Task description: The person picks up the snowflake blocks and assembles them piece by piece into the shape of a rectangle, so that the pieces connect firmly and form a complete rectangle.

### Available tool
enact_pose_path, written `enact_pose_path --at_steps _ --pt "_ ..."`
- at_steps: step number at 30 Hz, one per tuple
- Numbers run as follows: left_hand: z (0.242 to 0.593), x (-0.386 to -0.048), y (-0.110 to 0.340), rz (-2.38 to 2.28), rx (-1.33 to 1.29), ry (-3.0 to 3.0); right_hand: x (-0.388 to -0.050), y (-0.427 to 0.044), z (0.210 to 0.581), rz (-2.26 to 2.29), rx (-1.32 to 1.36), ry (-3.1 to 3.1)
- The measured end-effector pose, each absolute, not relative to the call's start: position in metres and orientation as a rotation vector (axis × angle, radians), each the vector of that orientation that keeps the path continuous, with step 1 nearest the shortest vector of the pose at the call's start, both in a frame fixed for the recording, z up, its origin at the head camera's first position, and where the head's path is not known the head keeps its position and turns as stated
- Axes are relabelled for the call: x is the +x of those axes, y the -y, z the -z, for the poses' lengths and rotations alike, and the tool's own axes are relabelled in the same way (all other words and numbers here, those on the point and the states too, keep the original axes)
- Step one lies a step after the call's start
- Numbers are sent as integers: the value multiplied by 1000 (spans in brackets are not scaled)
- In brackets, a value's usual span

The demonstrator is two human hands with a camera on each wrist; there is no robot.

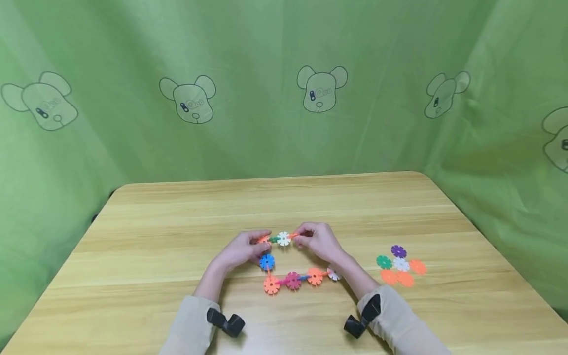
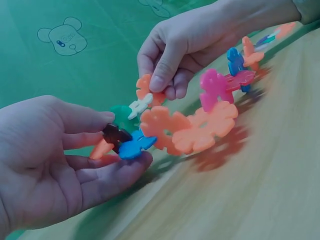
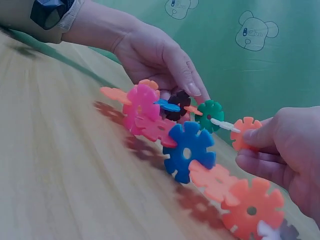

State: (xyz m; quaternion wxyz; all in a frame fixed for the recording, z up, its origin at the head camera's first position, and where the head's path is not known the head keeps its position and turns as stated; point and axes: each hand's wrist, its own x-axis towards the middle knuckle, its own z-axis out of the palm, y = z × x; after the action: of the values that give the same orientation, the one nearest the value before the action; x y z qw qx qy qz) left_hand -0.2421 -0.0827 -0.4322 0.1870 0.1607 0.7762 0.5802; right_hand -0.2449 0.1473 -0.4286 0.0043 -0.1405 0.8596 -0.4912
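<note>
A chain of notched plastic snowflake discs bends round between both hands, above and on the table. My right hand [image 1: 321,241] pinches the orange disc [image 3: 244,133] at one end, which joins a white disc [image 1: 283,239]. Beyond that comes a green disc [image 3: 209,116]. My left hand [image 1: 241,249] grips the chain around a dark disc [image 2: 116,138] and a small orange one [image 2: 102,149], its fingers beside the blue disc [image 1: 267,262]. Nearer the front, the chain runs rightward through a pink disc [image 1: 293,280] to a white disc [image 1: 335,274] partly hidden by the right forearm.
Loose discs lie on the table [image 1: 177,207] to the right: a purple disc [image 1: 398,251], a green one [image 1: 384,262], a white one [image 1: 401,265] and several orange ones [image 1: 417,267]. A green curtain [image 1: 257,138] with printed bear heads hangs behind.
</note>
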Motion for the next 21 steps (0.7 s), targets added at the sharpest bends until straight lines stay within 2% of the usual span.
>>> enact_pose_path --at_steps 8,21 --pt "431 -242 77 -1459 540 -2509 -243 -144 430 1560 -434 -2640" --pt "435 -239 65 -1570 527 -2515 -240 -138 430 1633 -459 -2613"
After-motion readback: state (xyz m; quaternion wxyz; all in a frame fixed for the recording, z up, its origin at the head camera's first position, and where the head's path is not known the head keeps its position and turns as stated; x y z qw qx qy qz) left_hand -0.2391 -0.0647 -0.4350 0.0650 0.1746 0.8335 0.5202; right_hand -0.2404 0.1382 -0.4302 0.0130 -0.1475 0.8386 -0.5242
